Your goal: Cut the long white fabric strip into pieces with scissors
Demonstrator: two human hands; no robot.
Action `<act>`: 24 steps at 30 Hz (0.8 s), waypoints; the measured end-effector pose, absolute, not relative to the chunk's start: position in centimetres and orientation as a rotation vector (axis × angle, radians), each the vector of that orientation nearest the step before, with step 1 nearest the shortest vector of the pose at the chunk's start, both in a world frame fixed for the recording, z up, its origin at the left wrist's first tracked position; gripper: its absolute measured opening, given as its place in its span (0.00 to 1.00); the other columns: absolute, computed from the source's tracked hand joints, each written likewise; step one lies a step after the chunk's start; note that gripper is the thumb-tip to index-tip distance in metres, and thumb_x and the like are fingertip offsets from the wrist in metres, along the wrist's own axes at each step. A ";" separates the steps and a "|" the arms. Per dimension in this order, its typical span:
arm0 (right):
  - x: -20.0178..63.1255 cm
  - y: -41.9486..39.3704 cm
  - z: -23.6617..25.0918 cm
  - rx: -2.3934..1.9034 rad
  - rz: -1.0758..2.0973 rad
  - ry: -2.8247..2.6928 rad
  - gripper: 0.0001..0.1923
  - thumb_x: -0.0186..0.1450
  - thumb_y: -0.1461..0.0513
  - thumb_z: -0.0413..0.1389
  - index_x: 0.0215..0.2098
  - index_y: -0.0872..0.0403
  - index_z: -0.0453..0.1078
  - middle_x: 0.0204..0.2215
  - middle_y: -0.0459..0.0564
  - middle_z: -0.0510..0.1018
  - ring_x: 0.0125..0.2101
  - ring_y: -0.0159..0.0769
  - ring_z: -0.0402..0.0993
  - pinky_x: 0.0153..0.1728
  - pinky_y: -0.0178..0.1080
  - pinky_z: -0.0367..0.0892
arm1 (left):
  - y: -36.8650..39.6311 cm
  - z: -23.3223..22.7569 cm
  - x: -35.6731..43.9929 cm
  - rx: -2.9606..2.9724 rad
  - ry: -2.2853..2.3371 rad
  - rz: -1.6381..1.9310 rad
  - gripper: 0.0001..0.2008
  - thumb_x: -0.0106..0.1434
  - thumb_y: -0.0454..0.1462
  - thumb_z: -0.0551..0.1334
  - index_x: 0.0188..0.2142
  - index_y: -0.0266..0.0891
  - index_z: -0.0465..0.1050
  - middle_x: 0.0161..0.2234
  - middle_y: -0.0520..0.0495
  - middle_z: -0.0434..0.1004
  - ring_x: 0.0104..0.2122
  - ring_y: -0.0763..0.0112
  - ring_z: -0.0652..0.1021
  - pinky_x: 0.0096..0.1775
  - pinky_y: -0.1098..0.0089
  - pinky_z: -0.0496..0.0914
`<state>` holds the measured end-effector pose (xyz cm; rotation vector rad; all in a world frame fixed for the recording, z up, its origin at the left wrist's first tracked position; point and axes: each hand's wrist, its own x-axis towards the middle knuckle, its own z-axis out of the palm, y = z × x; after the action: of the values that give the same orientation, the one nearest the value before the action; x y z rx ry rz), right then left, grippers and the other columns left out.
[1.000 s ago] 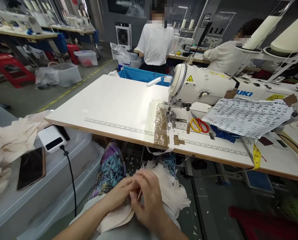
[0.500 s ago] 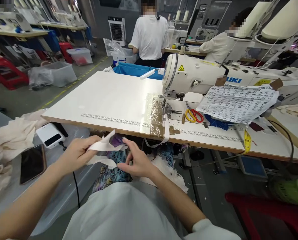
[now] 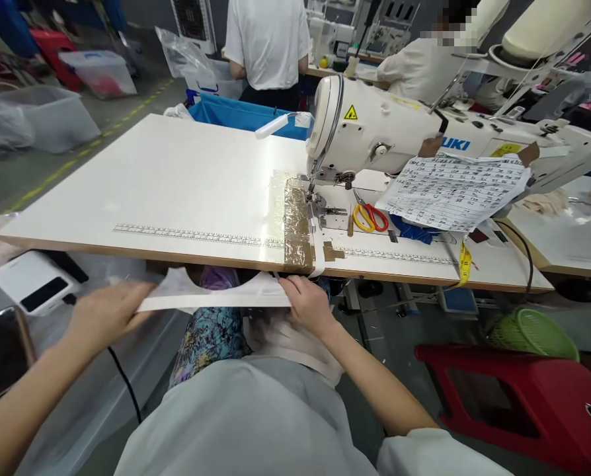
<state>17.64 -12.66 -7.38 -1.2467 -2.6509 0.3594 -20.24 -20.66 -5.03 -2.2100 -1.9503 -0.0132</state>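
White sewing table (image 3: 176,178), Juki sewing machine (image 3: 399,132), printed sheet (image 3: 454,192), red-and-yellow scissors (image 3: 369,217), yellow tape measure (image 3: 465,264), taped patch (image 3: 298,228)
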 end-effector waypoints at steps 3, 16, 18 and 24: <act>20.3 -14.1 -8.4 -1.156 0.426 -2.727 0.23 0.65 0.64 0.53 0.59 0.58 0.61 0.55 0.61 0.66 0.52 0.50 0.62 0.49 0.48 0.62 | -22.2 -9.6 -19.6 -2.419 -2.070 0.164 0.17 0.61 0.36 0.49 0.45 0.40 0.72 0.40 0.41 0.81 0.42 0.56 0.77 0.45 0.60 0.68; 24.4 -18.4 -9.5 -1.300 0.460 -2.694 0.09 0.67 0.66 0.50 0.35 0.53 0.72 0.36 0.51 0.72 0.38 0.40 0.63 0.40 0.42 0.58 | -21.2 -7.5 -2.8 -3.400 -2.398 -0.664 0.19 0.68 0.46 0.48 0.38 0.39 0.74 0.35 0.45 0.78 0.35 0.65 0.77 0.38 0.71 0.69; 24.3 -18.1 -9.3 -1.323 0.413 -2.693 0.08 0.65 0.67 0.51 0.33 0.53 0.72 0.36 0.51 0.72 0.38 0.39 0.63 0.40 0.42 0.59 | -21.5 -8.4 0.4 -3.585 -2.319 -0.535 0.20 0.68 0.45 0.48 0.33 0.38 0.73 0.32 0.45 0.77 0.33 0.65 0.76 0.36 0.71 0.67; 23.4 -18.1 -10.3 -1.065 0.305 -2.852 0.06 0.62 0.60 0.57 0.37 0.53 0.71 0.35 0.48 0.72 0.40 0.40 0.62 0.53 0.48 0.55 | -21.7 -13.3 2.8 -3.628 -2.504 -0.129 0.17 0.66 0.47 0.55 0.32 0.38 0.74 0.34 0.46 0.77 0.38 0.62 0.76 0.41 0.68 0.69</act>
<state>23.41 -18.12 -10.31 -1.0649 -2.8519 0.3046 2.79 -21.65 -13.27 -3.6281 -2.5039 -0.1289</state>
